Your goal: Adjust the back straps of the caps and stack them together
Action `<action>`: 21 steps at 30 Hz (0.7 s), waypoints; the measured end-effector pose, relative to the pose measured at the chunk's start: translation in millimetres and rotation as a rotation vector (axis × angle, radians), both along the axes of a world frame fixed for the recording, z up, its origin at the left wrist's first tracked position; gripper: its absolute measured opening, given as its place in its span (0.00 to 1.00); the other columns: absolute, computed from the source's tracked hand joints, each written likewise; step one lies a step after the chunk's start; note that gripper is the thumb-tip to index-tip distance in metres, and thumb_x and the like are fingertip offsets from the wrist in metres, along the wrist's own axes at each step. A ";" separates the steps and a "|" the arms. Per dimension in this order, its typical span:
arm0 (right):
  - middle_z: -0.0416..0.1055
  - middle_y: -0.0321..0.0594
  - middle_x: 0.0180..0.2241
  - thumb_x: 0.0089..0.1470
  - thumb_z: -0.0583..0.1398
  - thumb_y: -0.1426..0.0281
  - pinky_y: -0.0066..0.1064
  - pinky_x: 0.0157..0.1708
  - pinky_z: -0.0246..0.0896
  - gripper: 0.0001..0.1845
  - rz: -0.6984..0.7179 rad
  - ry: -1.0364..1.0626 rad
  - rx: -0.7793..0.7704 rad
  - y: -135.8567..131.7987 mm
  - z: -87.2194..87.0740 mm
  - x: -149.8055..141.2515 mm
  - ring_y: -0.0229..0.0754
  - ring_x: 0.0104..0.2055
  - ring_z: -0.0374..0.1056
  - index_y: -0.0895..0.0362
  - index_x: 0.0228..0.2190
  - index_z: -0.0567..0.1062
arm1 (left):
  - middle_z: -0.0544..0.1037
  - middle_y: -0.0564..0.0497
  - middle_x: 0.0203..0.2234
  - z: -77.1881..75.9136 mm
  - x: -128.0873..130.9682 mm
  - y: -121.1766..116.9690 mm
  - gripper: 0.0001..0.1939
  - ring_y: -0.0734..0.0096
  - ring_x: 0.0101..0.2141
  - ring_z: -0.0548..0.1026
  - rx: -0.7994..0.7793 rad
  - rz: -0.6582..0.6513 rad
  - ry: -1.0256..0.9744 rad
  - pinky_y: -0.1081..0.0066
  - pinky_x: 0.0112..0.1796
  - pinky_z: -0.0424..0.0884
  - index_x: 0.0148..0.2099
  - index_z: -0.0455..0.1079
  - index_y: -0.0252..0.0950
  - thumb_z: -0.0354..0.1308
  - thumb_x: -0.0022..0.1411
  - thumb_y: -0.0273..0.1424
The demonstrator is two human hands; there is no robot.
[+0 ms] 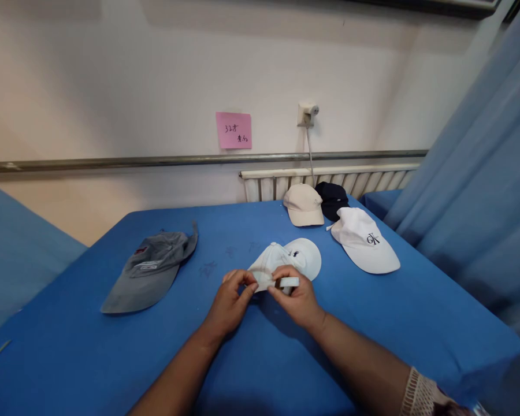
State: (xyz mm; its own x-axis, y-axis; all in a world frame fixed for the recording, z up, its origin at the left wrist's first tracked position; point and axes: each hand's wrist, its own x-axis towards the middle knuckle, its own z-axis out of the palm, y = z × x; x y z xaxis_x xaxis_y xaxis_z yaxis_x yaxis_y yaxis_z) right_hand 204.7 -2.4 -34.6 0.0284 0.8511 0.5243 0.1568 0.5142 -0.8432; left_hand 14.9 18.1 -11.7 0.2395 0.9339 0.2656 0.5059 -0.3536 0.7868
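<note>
A pale, nearly white baseball cap [308, 257] with a small dark emblem lies on the blue-covered table in front of me, its brim pointing away to the right. My left hand [230, 297] pinches the near left edge of this cap between thumb and fingers. On the strap side, my right hand [298, 297] is closed around the back strap [289, 282], with a loop of it showing between the fingers. Part of the cap's rear is hidden behind both hands.
A grey cap [149, 271] lies at the left. Toward the back right are a beige cap [303, 202], a dark navy cap [333, 199] and a white cap with black letters [364, 240]. Behind the blue table [125, 358] stand a radiator [273, 188] and a wall rail [164, 160]. Blue curtains [472, 150] hang right.
</note>
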 end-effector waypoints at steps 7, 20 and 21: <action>0.73 0.36 0.34 0.53 0.64 0.66 0.32 0.39 0.67 0.09 0.042 0.103 -0.089 0.4 -0.5 3.8 0.39 0.34 0.69 0.54 0.37 0.73 | 0.76 0.49 0.33 2.7 -9.4 0.0 0.16 0.63 0.35 0.73 -0.185 -0.086 -0.210 0.65 0.39 0.68 0.44 0.73 0.38 0.62 0.58 0.43; 0.73 0.38 0.37 0.54 0.64 0.69 0.37 0.45 0.67 0.08 0.002 0.033 0.078 -4.6 1.1 -6.3 0.42 0.41 0.71 0.52 0.38 0.73 | 0.79 0.49 0.35 -5.1 4.8 -3.1 0.16 0.61 0.39 0.73 0.094 -0.118 0.187 0.64 0.45 0.65 0.39 0.74 0.41 0.46 0.70 0.37; 0.73 0.38 0.38 0.54 0.64 0.69 0.37 0.45 0.67 0.08 -0.006 0.039 0.086 -4.3 0.5 -6.7 0.42 0.41 0.71 0.52 0.38 0.73 | 0.79 0.49 0.36 -5.9 4.9 -1.5 0.15 0.61 0.40 0.73 0.091 -0.118 0.189 0.63 0.46 0.65 0.39 0.75 0.41 0.47 0.69 0.37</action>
State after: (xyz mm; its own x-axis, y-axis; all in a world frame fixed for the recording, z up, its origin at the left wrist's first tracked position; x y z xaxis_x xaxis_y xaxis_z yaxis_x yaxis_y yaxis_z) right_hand 198.1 -6.8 -34.0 0.0550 0.8027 0.5938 0.1283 0.5841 -0.8015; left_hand 19.7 16.5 -17.7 0.3985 0.8709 0.2875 0.5923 -0.4838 0.6444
